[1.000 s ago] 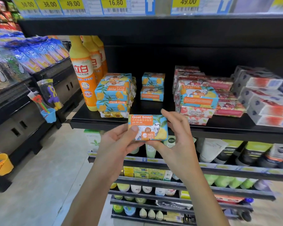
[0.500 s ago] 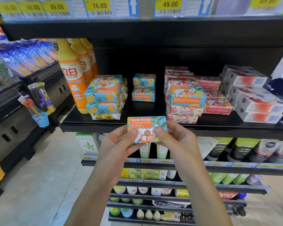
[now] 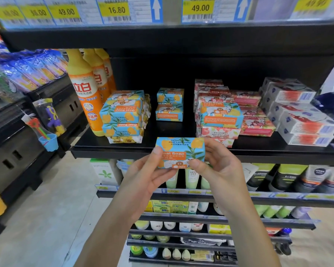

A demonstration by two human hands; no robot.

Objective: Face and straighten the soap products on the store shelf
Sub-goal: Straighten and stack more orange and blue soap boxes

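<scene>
Both hands hold one blue-and-orange Goat Soap box (image 3: 180,151) just in front of the black shelf's front edge (image 3: 112,154). My left hand (image 3: 148,176) pinches its left end and my right hand (image 3: 218,166) pinches its right end. The box tilts so its top face and its front label both show. On the shelf behind it lie a stack of the same blue soap boxes (image 3: 123,116) at the left, two stacked ones (image 3: 169,105) further back, and one blue box (image 3: 220,115) on top of a pink soap stack (image 3: 218,132).
Orange detergent bottles (image 3: 85,89) stand left of the soaps. More pink boxes (image 3: 255,120) and white-and-red boxes (image 3: 301,116) fill the shelf's right side. Lower shelves hold tubes and bottles (image 3: 278,176). Toy packs (image 3: 46,124) hang on the neighbouring rack at the left.
The soap box has tipped back between my hands, so its top face now shows above the label. The view has shifted slightly to the right along the shelf.
</scene>
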